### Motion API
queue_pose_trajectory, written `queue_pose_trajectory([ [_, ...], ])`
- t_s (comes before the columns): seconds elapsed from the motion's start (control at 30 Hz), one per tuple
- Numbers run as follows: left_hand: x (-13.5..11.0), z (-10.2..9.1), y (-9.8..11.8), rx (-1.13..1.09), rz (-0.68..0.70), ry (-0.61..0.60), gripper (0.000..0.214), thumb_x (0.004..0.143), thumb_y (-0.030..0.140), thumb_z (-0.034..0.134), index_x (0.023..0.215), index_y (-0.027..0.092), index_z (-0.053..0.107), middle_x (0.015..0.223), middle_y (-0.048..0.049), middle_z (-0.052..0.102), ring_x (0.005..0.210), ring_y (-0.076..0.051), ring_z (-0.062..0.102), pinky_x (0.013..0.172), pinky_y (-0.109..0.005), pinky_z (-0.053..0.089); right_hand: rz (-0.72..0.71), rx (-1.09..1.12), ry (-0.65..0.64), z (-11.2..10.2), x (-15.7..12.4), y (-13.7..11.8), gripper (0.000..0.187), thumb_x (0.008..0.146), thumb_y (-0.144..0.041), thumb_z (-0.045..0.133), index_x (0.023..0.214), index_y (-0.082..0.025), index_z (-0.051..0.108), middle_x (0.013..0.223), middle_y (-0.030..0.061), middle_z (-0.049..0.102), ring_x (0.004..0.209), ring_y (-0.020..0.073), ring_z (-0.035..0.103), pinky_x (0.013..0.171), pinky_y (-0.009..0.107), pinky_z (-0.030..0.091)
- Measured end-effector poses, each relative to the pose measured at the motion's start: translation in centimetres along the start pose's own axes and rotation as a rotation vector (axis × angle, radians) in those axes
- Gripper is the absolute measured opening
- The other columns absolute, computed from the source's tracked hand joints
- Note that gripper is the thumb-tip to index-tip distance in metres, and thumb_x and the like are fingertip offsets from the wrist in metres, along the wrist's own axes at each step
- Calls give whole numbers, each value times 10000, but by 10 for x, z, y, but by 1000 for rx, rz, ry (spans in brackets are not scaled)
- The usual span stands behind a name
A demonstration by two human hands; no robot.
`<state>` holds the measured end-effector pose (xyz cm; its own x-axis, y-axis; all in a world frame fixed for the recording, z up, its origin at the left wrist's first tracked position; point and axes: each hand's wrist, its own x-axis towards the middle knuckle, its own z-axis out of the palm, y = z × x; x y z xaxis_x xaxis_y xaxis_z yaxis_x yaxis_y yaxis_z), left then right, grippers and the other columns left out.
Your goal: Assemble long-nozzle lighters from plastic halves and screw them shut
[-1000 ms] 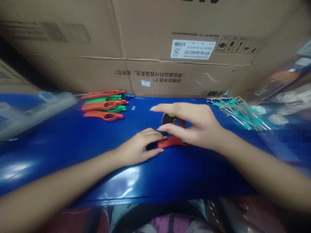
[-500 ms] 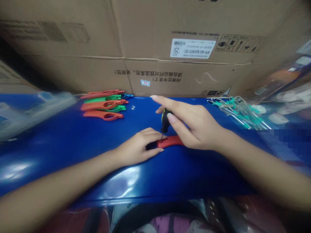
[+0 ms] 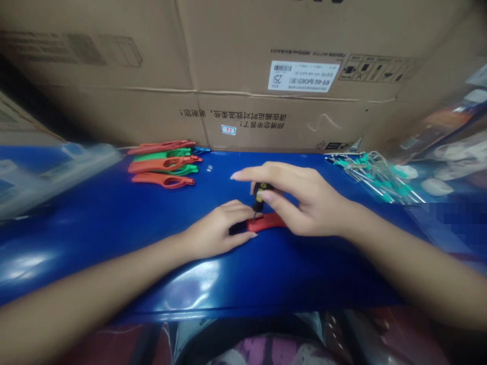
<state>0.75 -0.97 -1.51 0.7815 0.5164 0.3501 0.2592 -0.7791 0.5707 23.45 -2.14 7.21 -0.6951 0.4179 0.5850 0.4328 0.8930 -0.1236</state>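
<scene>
My right hand [image 3: 300, 197] grips a short black and yellow screwdriver [image 3: 258, 205] between thumb and fingers, its index finger stretched out to the left. The screwdriver's thin metal shaft points down, its tip at the left end of a red plastic lighter casing [image 3: 268, 221] lying on the table. My left hand [image 3: 218, 230] rests on the table and pinches that left end between thumb and fingers. The right part of the casing is hidden behind my right hand.
Several red and green lighter casings [image 3: 163, 165] lie at the back left, with a few tiny screws [image 3: 209, 168] beside them. Teal-ended metal rods [image 3: 375, 175] are heaped at the back right. A large cardboard box [image 3: 228, 61] stands behind the blue table [image 3: 114, 238]; clear plastic [image 3: 45, 177] lies at left.
My right hand has turned and its index finger has dropped lower. The screwdriver handle has rotated and shows more yellow. My left hand and the red casing stay put.
</scene>
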Motion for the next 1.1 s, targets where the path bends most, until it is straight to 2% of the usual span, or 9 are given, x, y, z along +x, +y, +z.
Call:
queue_pose_trajectory([
  [0.13, 0, 0, 0, 3, -10, 1, 266, 954, 283, 659, 1200, 183, 673, 1142, -88, 720, 1063, -241, 652, 955, -405, 527, -73, -233, 88, 2, -2, 4, 320, 1029, -376, 510, 1250, -180, 633, 901, 26, 747, 727, 137, 671, 670, 255, 506],
  [0.3, 0, 0, 0, -4, -1, 4, 321, 956, 302, 660, 1256, 186, 664, 1153, -98, 721, 1087, -239, 647, 979, -405, 526, 14, 5, 1, 3, -1, 1, 473, 1055, -198, 283, 1508, -190, 420, 1168, 63, 720, 932, 144, 693, 794, 281, 559],
  [0.4, 0, 0, -1, 5, -3, 4, 302, 956, 302, 655, 1234, 183, 667, 1186, -104, 715, 1100, -249, 651, 981, -417, 524, 34, -31, 72, 6, -2, 0, 351, 1054, -265, 432, 1363, -170, 569, 1064, 52, 743, 877, 142, 696, 784, 262, 548],
  [0.5, 0, 0, -1, 10, -10, -9, 282, 963, 304, 649, 1215, 179, 668, 1156, -93, 720, 1068, -241, 653, 963, -409, 524, -66, -224, 160, 9, -4, 1, 340, 1038, -336, 489, 1264, -126, 632, 868, 43, 741, 716, 154, 670, 668, 279, 516],
  [0.67, -1, 0, -1, 5, -9, -4, 297, 965, 318, 650, 1226, 177, 662, 1197, -100, 708, 1120, -250, 636, 990, -412, 516, -14, 17, 79, 10, -4, 0, 429, 1053, -186, 310, 1440, -132, 488, 1136, 81, 721, 919, 142, 691, 775, 271, 545],
  [0.77, -1, 1, -2, 8, -8, -3, 268, 960, 305, 657, 1198, 181, 667, 1135, -88, 721, 1074, -241, 651, 963, -403, 524, 21, 2, 119, 10, -4, 0, 312, 1049, -273, 465, 1314, -169, 592, 1022, 39, 743, 859, 128, 694, 756, 242, 533],
  [0.87, -1, 1, -2, 0, -9, 0, 237, 962, 307, 653, 1162, 182, 673, 1087, -79, 725, 1028, -233, 657, 934, -396, 531, -88, -206, 174, 9, -5, 2, 321, 1030, -349, 505, 1245, -148, 632, 862, 25, 749, 698, 140, 672, 637, 265, 500],
  [1.0, -1, 0, -1, 5, -21, -7, 267, 965, 337, 644, 1170, 169, 674, 1115, -97, 714, 1097, -259, 641, 978, -427, 519, -106, -93, 112, 9, -5, 1, 421, 1040, -208, 313, 1382, -131, 545, 1129, 88, 745, 890, 150, 708, 701, 266, 536],
  [1.1, -1, 0, -1, 17, -25, -12, 267, 964, 319, 642, 1184, 173, 673, 1131, -100, 715, 1091, -256, 648, 973, -424, 521, -8, -21, 154, 10, -4, 0, 316, 1041, -270, 440, 1279, -174, 623, 1028, 47, 761, 848, 129, 707, 737, 238, 544],
])
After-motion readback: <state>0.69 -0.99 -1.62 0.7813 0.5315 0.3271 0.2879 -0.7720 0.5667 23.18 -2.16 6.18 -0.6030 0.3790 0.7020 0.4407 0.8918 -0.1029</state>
